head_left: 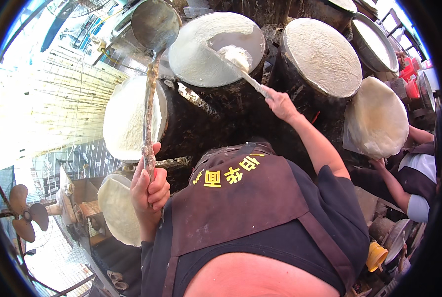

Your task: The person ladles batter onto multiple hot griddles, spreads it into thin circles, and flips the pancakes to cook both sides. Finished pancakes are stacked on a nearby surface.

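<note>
My left hand [151, 188] grips the long, crusted handle of a metal ladle [154, 27], its round bowl raised at the top of the view. My right hand [280, 104] is closed on a pale flat stick [248, 79] that reaches into a large round pan [196, 59] atop a dark drum. The pan holds a thin white layer, partly pushed away from the bare surface, with a soft white lump [236, 57] by the stick's far end.
Drums carry round white sheets [322, 54] [124, 119]. A co-worker [409, 178] at right holds a pale round sheet [377, 114]. A limp sheet [119, 208] is lower left, near a fan [28, 213]; drying racks [57, 94] stand at left, a yellow container [377, 252] lower right.
</note>
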Demonstrator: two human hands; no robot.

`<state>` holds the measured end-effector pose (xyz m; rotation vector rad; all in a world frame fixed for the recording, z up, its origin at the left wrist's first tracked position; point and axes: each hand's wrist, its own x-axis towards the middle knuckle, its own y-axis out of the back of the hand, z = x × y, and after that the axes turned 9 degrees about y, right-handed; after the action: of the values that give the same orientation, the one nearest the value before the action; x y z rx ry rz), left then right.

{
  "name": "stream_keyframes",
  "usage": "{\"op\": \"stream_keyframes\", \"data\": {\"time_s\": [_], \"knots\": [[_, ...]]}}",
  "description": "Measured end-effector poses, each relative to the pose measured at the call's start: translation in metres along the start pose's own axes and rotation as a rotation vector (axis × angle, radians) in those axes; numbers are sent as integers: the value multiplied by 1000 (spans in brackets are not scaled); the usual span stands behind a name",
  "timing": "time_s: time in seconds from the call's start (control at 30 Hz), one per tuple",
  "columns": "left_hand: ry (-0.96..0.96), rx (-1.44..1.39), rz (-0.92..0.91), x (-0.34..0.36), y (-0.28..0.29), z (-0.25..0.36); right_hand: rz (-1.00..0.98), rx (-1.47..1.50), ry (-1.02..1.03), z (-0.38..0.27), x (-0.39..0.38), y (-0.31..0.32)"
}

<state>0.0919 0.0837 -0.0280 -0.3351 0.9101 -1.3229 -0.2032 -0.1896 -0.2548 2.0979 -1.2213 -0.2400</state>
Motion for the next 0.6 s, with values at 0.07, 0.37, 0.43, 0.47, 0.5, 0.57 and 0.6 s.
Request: {"op": "stream_keyframes", "data": {"time_s": [0.07, 0.37, 0.43, 0.47, 0.5, 0.57, 0.6], "knots": [[5, -8, 11, 6, -10, -3, -34, 2, -35, 3, 24, 20], [4, 36, 16, 37, -48, -15, -142, -69, 163, 22, 10, 12], [-8, 39, 26, 44, -57, -15, -108, -91, 82, 38, 19, 27], [-6, 44, 34, 47, -62, -16, -57, -110, 87, 47, 30, 34], [2, 32, 23, 51, -63, -16, -6, -133, 94, 55, 44, 41], [12, 8, 1, 57, -63, -16, 17, -153, 69, 59, 72, 49], [12, 19, 17, 59, -67, -16, 16, -192, 28, 54, 83, 52]]}}
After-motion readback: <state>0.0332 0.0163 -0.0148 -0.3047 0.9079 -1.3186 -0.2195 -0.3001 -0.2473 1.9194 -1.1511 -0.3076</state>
